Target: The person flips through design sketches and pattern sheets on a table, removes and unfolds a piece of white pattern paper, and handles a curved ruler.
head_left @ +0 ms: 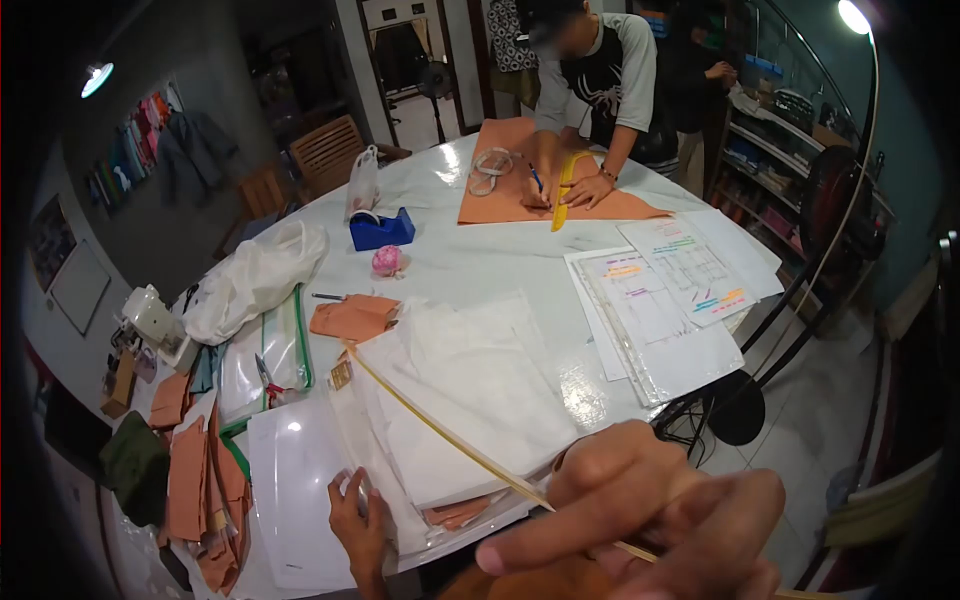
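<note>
My right hand (650,505), large and close to the camera, has its fingers bent around a long thin yellow strip (430,420), possibly a measuring tape. The strip slants over a stack of white fabric or paper sheets (470,390) toward the far left. My left hand (360,530) lies at the table's near edge, fingers apart and slightly curved, touching between a white sheet (300,490) and the stack. Peach fabric (460,512) peeks out beneath the stack. Near the strip's far end lies a small brown tag (341,375).
Across the table (500,265), a person marks peach cloth (500,200) along a yellow ruler (568,190). Papers (690,270) lie right; a blue tape dispenser (382,230), pink ball (387,261), scissors (268,380) and white bag (255,280) lie left. A black chair (832,200) stands right.
</note>
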`<action>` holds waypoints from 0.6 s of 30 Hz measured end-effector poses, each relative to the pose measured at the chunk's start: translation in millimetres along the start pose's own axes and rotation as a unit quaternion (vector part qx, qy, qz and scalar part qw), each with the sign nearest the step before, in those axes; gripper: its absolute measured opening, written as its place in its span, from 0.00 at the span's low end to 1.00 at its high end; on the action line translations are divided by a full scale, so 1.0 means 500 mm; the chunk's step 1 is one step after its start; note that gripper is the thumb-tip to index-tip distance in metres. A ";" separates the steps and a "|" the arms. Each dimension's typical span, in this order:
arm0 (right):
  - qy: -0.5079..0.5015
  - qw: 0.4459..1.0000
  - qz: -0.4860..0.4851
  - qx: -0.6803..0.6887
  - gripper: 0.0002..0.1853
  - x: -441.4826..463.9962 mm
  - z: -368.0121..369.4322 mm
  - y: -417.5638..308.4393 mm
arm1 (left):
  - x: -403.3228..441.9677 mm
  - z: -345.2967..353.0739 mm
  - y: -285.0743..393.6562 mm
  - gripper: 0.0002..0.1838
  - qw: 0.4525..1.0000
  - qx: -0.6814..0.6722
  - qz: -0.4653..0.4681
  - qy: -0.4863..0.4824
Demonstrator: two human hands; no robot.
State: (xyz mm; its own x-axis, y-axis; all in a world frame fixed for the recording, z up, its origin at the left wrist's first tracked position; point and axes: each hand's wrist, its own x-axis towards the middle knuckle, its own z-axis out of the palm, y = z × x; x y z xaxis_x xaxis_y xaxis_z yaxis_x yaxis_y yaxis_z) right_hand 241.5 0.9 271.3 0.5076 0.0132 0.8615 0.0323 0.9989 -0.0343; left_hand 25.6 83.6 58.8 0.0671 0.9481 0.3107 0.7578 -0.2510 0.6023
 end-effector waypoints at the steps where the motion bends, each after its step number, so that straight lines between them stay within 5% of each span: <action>1: 0.031 0.999 -0.018 -0.011 0.12 -0.014 0.012 0.008 | 0.001 0.009 -0.033 0.18 0.999 0.015 0.051 -0.007; 4: 0.102 0.994 0.029 0.009 0.10 0.006 0.025 0.011 | 0.014 0.019 -0.076 0.18 0.991 0.039 0.132 0.000; 5: 0.197 0.977 0.085 0.000 0.10 0.022 0.070 -0.029 | 0.007 0.012 -0.050 0.18 0.993 0.034 0.108 0.013; 8: 0.042 0.996 0.083 -0.016 0.12 -0.022 -0.008 -0.036 | 0.002 0.006 -0.016 0.18 0.999 -0.005 0.039 0.020; 9: 0.016 1.000 0.012 0.005 0.12 -0.014 -0.016 -0.012 | -0.001 0.007 -0.016 0.18 1.000 -0.021 0.018 0.014; 12: -0.014 0.994 0.071 -0.079 0.17 0.033 -0.003 -0.058 | -0.001 0.012 -0.017 0.18 0.999 -0.020 0.015 0.020; 15: 0.125 0.984 0.049 -0.121 0.21 0.031 0.056 -0.050 | -0.001 0.011 -0.019 0.18 0.999 -0.019 0.027 0.022; 18: 0.127 0.983 0.030 -0.130 0.25 0.026 0.050 -0.046 | 0.000 0.011 -0.027 0.18 0.998 0.006 0.056 0.026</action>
State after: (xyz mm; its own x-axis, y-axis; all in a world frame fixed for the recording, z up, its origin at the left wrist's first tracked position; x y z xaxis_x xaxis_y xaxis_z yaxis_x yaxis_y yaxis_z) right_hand 225.9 -20.7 296.2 0.7134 0.0262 0.7003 0.1987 0.9507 -0.2381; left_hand 19.1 88.1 46.6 0.1189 0.9025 0.4140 0.7546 -0.3531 0.5530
